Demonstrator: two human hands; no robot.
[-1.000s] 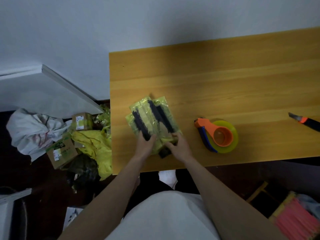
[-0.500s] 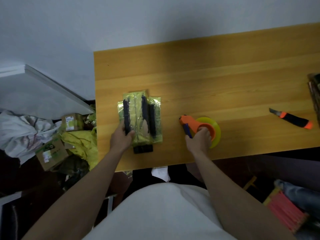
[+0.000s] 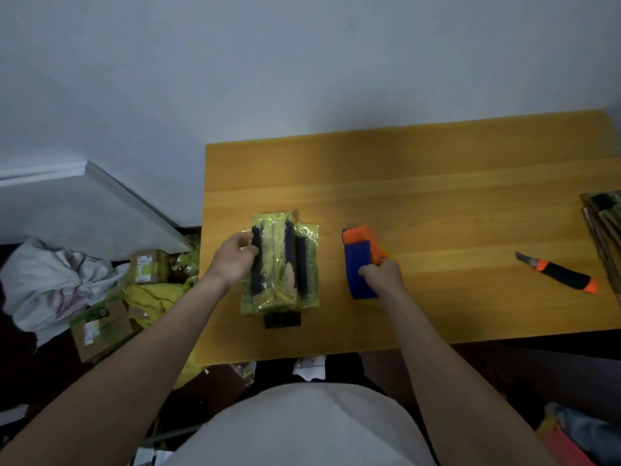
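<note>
Head view, looking down on a yellow wooden bench (image 3: 437, 203). The bundle of yellow-green plastic-wrapped packets with black strips (image 3: 280, 264) lies flat near the bench's left front corner, its long axis running straight away from the person. The left hand (image 3: 233, 260) curls its fingers over the bundle's left edge and holds it down. The orange-and-blue tape dispenser (image 3: 360, 264) stands to the right of the bundle, with a strip of bare bench between them, its length roughly parallel to the bundle; the right hand (image 3: 383, 275) grips its near end firmly. Judged from this layout, the dispenser must travel leftward to meet the bundle, crossing its long axis; the right hand is the nearer one to carry it.
</note>
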